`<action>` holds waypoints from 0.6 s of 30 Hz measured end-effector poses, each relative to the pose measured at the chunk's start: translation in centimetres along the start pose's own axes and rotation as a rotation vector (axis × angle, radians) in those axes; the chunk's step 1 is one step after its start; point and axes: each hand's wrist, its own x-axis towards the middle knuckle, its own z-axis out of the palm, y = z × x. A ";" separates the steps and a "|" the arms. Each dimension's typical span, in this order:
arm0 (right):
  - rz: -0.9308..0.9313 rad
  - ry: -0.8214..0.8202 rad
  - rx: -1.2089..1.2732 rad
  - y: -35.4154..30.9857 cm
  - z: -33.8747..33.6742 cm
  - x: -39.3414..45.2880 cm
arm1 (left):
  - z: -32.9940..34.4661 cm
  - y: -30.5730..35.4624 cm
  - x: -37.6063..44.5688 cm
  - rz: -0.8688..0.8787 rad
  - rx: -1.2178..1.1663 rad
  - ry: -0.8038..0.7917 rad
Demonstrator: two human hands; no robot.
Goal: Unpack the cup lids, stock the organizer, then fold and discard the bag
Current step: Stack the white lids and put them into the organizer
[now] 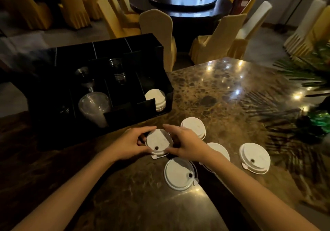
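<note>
Both hands on one lid stack [159, 142]: left hand [130, 145] and right hand [185, 144] fingers clamp its sides, just in front of organizer [125, 112]. Four more lids loose on table [223, 91]. White lids [155, 98] in organizer's right front compartment.

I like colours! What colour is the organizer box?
Black organizer, seen from the head view.

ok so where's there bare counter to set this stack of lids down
Bare marble lies right of the organizer, running back to the table's far edge. The near strip under the forearms is bare too. It is crowded around both hands: loose lids ring the held stack.
</note>
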 end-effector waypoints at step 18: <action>-0.042 -0.379 -0.014 0.2 -5.3 -6.0 | 8.2 7.9 -6.8 -0.001 -0.081 0.354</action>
